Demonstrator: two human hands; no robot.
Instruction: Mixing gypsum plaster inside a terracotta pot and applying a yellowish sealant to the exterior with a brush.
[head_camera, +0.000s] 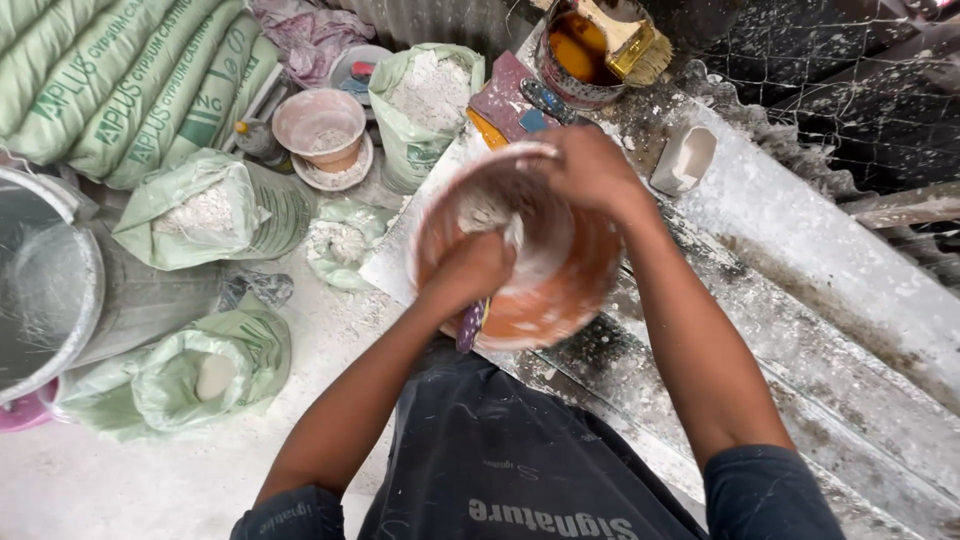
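Plaster is being worked inside an orange bowl (545, 300), which is held over the edge of the dusty counter (800, 230), in front of the person's body. The left hand (470, 270) is curled closed over the near rim, and something purple is seen under its fingers. The right hand (590, 170) is closed on the far rim, fingers bent inside. For good work, the bowl should be kept steady and level, so that nothing is spilled. Open plaster sacks (205, 210) are lying well apart on the floor.
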